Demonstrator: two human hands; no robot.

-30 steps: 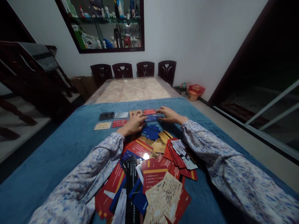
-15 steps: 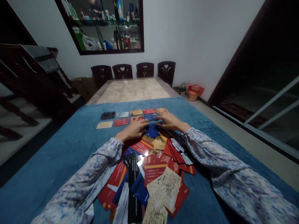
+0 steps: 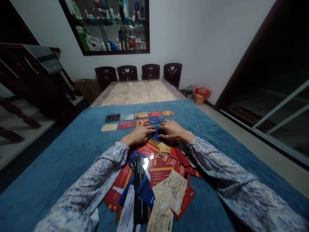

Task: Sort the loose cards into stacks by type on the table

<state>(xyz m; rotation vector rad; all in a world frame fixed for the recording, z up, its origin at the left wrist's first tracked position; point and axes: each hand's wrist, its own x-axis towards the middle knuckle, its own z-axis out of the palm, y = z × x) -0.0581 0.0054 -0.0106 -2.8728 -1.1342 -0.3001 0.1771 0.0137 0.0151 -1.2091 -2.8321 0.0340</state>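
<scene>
On a red card (image 3: 161, 177) in front of me, small white lines appear to start 1, 2 and 3. I cannot read their words, nor the print on my beige cards (image 3: 177, 188) or black card (image 3: 140, 193).

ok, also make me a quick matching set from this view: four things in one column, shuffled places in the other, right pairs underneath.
1. Black card stack
2. Cream card
3. Right hand
4. Orange tub

A. On the floor, right of the table
B. Left end of the nearer card row
C. By the blue cards at the pile's far edge
D. Left end of the farther card row

Pairs: 1-D, 2-B, 3-C, 4-A
</scene>
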